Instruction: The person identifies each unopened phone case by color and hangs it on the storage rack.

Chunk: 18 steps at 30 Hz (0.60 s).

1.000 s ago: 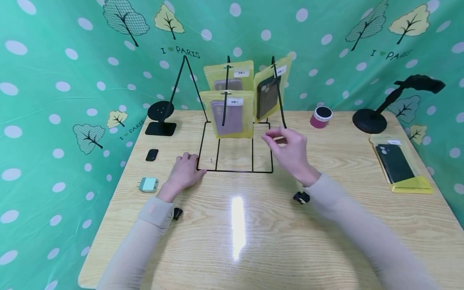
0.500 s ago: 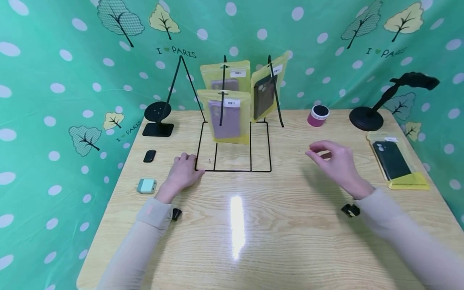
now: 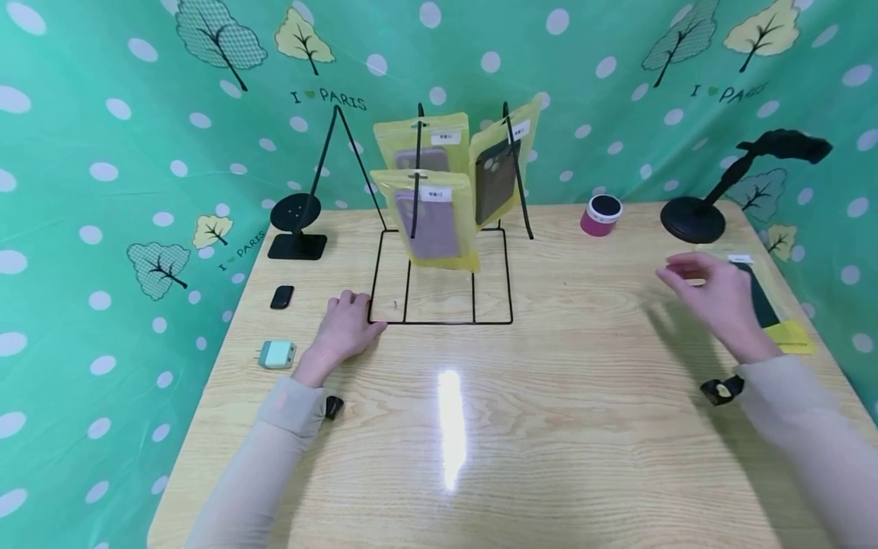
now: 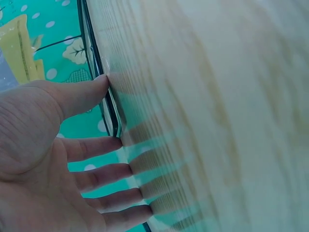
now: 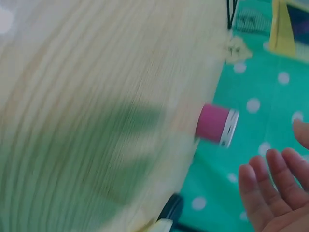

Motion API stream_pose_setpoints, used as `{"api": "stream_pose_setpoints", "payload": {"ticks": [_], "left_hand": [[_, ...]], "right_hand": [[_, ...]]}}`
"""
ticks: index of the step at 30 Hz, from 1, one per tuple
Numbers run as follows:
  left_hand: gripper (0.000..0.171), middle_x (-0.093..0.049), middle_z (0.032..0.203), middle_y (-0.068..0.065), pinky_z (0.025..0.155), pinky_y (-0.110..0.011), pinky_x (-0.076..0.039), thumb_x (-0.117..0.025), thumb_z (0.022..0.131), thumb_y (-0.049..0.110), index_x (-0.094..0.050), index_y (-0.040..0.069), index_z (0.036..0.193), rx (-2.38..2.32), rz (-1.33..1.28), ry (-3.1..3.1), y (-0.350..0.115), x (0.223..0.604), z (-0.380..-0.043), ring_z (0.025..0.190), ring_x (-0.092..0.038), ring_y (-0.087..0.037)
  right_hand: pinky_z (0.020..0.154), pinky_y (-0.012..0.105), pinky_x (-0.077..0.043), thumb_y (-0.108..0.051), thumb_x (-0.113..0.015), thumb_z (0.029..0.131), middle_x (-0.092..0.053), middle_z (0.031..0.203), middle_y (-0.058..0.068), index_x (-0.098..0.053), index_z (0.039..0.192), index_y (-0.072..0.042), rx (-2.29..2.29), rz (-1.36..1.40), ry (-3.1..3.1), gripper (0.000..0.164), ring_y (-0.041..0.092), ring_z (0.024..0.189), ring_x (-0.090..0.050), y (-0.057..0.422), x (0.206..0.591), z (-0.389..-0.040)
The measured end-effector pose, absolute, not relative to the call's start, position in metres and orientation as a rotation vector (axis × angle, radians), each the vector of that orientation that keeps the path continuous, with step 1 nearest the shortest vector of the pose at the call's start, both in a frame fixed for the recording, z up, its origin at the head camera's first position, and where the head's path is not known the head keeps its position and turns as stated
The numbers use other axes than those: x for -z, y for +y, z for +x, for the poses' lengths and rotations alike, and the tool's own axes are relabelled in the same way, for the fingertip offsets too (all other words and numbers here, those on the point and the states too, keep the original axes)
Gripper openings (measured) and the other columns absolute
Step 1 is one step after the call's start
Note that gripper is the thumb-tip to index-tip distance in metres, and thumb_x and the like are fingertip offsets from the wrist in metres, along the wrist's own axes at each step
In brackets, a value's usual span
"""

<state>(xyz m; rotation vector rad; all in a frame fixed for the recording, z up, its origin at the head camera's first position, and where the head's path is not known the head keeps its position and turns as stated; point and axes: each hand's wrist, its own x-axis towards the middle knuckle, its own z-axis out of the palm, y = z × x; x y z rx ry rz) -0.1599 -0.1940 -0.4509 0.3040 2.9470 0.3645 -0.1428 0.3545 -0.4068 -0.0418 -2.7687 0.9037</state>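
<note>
My left hand (image 3: 345, 326) rests at the front left corner of a black wire display rack (image 3: 446, 323). Its thumb touches the base wire and its extended fingertips touch the wooden table, as the left wrist view shows. Two yellow pouches with purple phone cases hang on the middle hook, a front pouch (image 3: 434, 221) and a back pouch (image 3: 391, 133). A third pouch (image 3: 506, 156) with a dark case hangs on the right hook. My right hand (image 3: 716, 301), holding nothing, hovers above a yellow pouch (image 3: 792, 337) on the table, partly hiding its dark phone case.
A black stand (image 3: 298, 244), a small black object (image 3: 282, 297) and a mint charger plug (image 3: 277, 354) are on the left. At the back stand a pink jar (image 3: 600, 216) and a black stand (image 3: 693, 219) with an angled arm. Patterned green cloth (image 3: 439, 46) hangs behind.
My right hand has moved from the rack's right hook across to the pouch at the far right. The front hanging pouch has swung slightly. My left hand has stayed at the rack corner.
</note>
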Motion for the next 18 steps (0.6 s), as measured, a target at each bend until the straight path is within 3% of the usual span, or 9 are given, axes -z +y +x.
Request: {"api": "stream_pose_setpoints", "payload": {"ticks": [2, 6, 10, 14, 18], "left_hand": [[0.063, -0.046, 0.123, -0.029, 0.090, -0.050, -0.034, -0.064, 0.091, 0.036, -0.046, -0.008, 0.131, -0.369, 0.301, 2.950, -0.194, 0.451, -0.160, 0.108, -0.042, -0.043], [0.063, -0.046, 0.122, -0.029, 0.091, -0.050, -0.034, -0.065, 0.091, 0.036, -0.047, -0.008, 0.131, -0.369, 0.300, 2.951, -0.194, 0.451, -0.161, 0.108, -0.042, -0.043], [0.062, -0.046, 0.122, -0.029, 0.090, -0.050, -0.034, -0.064, 0.091, 0.036, -0.046, -0.008, 0.131, -0.364, 0.299, 2.950, -0.194, 0.452, -0.161, 0.107, -0.042, -0.044], [0.062, -0.046, 0.122, -0.029, 0.090, -0.050, -0.034, -0.065, 0.091, 0.036, -0.047, -0.008, 0.131, -0.366, 0.301, 2.955, -0.194, 0.451, -0.161, 0.107, -0.042, -0.044], [0.062, -0.046, 0.122, -0.029, 0.090, -0.050, -0.035, -0.065, 0.091, 0.035, -0.047, -0.008, 0.131, -0.369, 0.301, 2.954, -0.194, 0.451, -0.161, 0.107, -0.042, -0.044]], "right_hand": [[0.061, 0.014, -0.038, -0.043, -0.060, 0.092, -0.063, 0.111, 0.020, -0.061, 0.121, -0.002, -0.897, -0.078, -2.816, 0.051, 0.029, 0.098, -0.057, 0.369, 0.407, -0.144], [0.074, 0.038, -0.043, -0.048, -0.054, 0.094, -0.054, 0.120, 0.030, -0.053, 0.128, 0.005, -0.852, -0.135, -2.938, 0.063, 0.044, 0.106, -0.050, 0.400, 0.411, -0.147], [0.085, 0.065, -0.031, -0.056, -0.043, 0.094, -0.039, 0.128, 0.040, -0.034, 0.139, 0.012, -0.737, -0.269, -3.110, 0.082, 0.057, 0.111, -0.036, 0.433, 0.415, -0.147], [0.086, 0.071, -0.028, -0.063, -0.036, 0.092, -0.020, 0.133, 0.048, -0.010, 0.141, 0.019, -0.689, -0.446, -3.261, 0.099, 0.065, 0.113, -0.023, 0.458, 0.420, -0.142], [0.088, 0.069, -0.031, -0.062, -0.032, 0.093, -0.014, 0.133, 0.050, -0.004, 0.137, 0.025, -0.685, -0.636, -3.339, 0.101, 0.065, 0.114, -0.022, 0.469, 0.428, -0.139]]}}
